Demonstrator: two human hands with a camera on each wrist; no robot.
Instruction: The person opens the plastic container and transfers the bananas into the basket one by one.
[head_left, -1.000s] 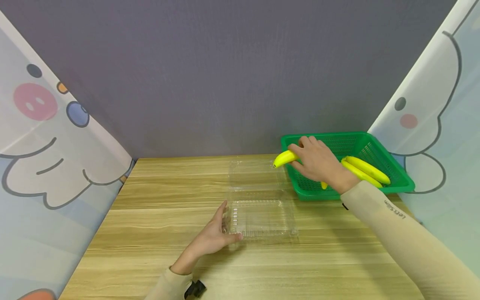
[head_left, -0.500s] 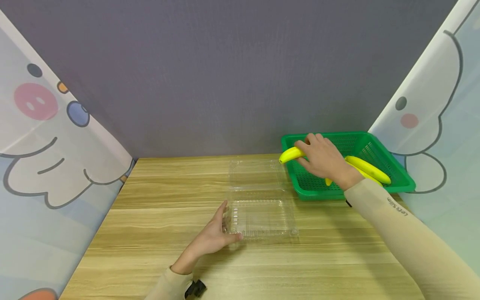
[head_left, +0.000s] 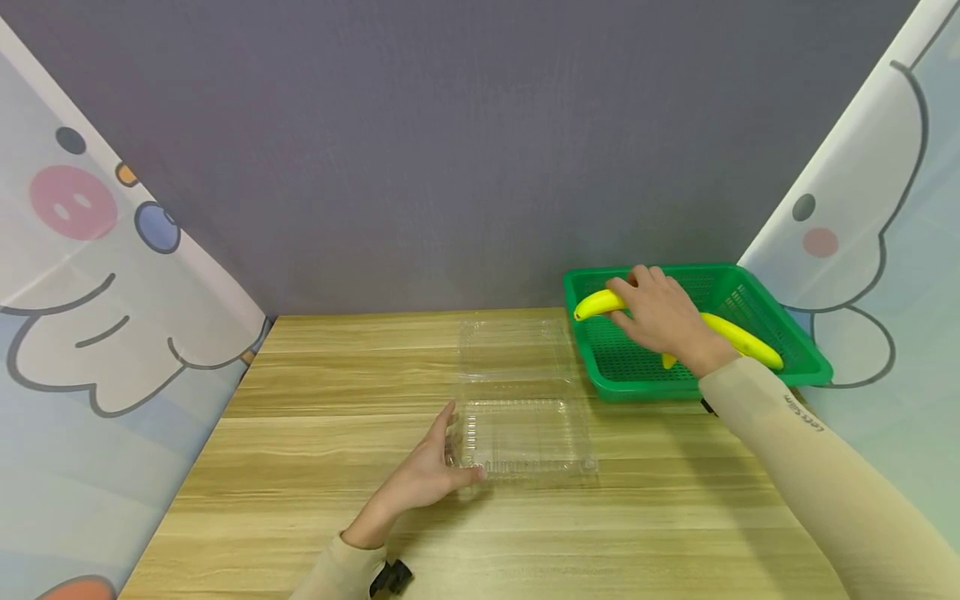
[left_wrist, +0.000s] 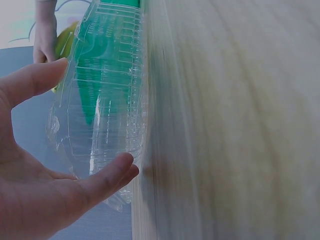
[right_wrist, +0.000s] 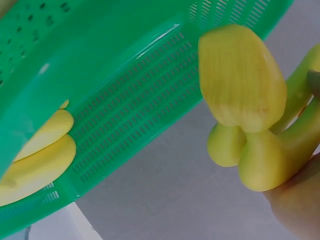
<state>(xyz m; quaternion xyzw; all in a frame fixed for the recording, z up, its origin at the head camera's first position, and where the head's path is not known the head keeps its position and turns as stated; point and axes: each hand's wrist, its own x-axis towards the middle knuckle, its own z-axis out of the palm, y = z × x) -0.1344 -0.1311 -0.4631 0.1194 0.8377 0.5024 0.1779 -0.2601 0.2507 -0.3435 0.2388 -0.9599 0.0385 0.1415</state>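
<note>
In the head view my right hand grips a small bunch of yellow bananas over the left part of the green basket. The right wrist view shows the bunch's thick joined stem hanging down from the fingers. More bananas lie in the basket, partly covered by the right forearm. At the table's middle, a clear plastic clamshell box lies with its lid folded back. My left hand rests at the box's left end, thumb and fingers spread around the near corner.
Behind the wooden table rises a grey wall. Cartoon-printed panels flank it on both sides. The basket stands at the table's back right, to the right of the clear box.
My right hand has moved to the right with the bananas, from the basket's left rim to farther over the basket. The left hand and the clear box stay in place.
</note>
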